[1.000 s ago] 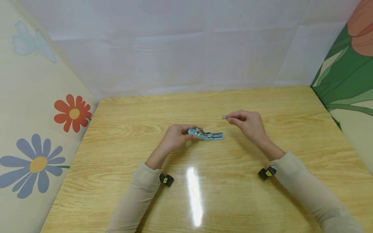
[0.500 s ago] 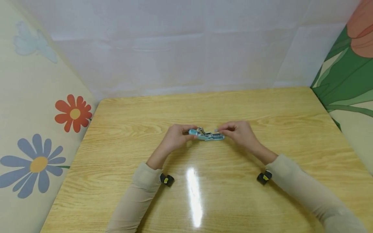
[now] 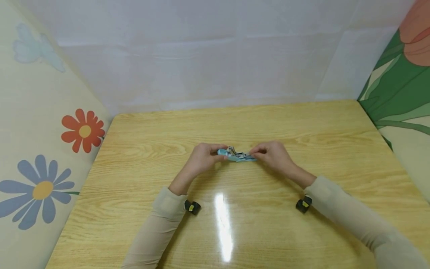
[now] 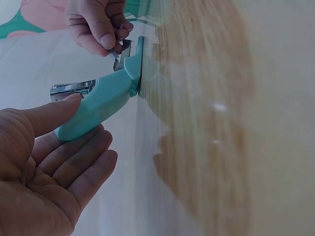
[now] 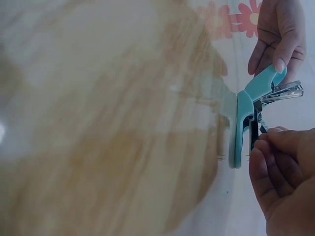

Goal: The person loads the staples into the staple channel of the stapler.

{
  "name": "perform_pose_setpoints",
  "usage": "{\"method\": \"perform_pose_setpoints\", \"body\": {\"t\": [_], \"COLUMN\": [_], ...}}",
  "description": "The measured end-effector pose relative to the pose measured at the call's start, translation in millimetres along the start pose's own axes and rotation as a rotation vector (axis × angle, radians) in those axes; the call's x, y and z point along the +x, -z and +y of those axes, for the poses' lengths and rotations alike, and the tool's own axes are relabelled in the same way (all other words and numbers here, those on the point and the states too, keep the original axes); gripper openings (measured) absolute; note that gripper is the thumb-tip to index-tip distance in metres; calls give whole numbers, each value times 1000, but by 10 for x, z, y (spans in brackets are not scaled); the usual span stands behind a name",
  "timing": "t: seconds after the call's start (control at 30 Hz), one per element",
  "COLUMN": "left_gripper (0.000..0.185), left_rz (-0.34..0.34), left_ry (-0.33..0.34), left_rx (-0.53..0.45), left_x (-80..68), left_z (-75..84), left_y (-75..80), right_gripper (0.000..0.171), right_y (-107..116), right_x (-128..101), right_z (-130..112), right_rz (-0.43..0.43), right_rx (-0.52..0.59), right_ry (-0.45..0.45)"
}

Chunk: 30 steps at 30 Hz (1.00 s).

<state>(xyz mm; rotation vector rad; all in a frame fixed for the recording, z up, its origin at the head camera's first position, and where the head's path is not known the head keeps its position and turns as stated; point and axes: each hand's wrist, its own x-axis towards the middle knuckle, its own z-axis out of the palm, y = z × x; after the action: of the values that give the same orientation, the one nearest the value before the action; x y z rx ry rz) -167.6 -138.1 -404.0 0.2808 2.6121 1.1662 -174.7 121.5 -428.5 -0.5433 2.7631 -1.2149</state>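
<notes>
A turquoise stapler [image 3: 232, 158] rests on the table with its top swung up and its metal parts exposed. My left hand [image 3: 201, 160] grips its rear end, thumb on one side and fingers on the other, as the left wrist view shows with the stapler body [image 4: 101, 104]. At the front, my right hand [image 3: 274, 156] pinches a small grey strip of staples [image 4: 114, 55] between thumb and finger, at the metal magazine. The fingers mostly cover the strip. In the right wrist view the raised metal piece [image 5: 283, 92] sticks out from the stapler [image 5: 258, 86].
The wood-grain table [image 3: 161, 134] stretches around both hands, with a glossy light reflection in front. A white sheet [image 3: 215, 56] hangs behind it. Flower-painted panels [image 3: 43, 149] stand at the left and right. Each sleeve cuff carries a black wrist camera [image 3: 192, 207].
My right hand has moved left and down with the staple strip, from above the table to the stapler's front. My left hand and the stapler have stayed in place.
</notes>
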Motion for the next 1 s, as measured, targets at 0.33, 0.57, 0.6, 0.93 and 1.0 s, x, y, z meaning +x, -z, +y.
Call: {"method": "perform_pose_setpoints", "body": {"t": [0.33,0.57,0.6,0.93,1.0], "left_gripper": [39,38,38,38,38], "left_rz": [-2,-5,-6,-4,0], "left_ry": [-10,0,8,22,19], "left_rx": [-1,11,2,-27,-23], "left_x": [-11,-13,-13,-8,-6], "left_z": [-12,-26,-25,-21,-20], "left_y": [-1,0,0,9,7], "right_gripper": [9,8,9,8,8], "right_y": [-20,-8,1,27,19], "right_x": [18,39,41,76,78], "right_z": [-40,-40,-38,-45,-46], "right_rz": [7,-29,-35,-50,-43], "right_rx": [-54,-53,-47,-78,-80], "right_ry": [13,-10,-9,53,53]}}
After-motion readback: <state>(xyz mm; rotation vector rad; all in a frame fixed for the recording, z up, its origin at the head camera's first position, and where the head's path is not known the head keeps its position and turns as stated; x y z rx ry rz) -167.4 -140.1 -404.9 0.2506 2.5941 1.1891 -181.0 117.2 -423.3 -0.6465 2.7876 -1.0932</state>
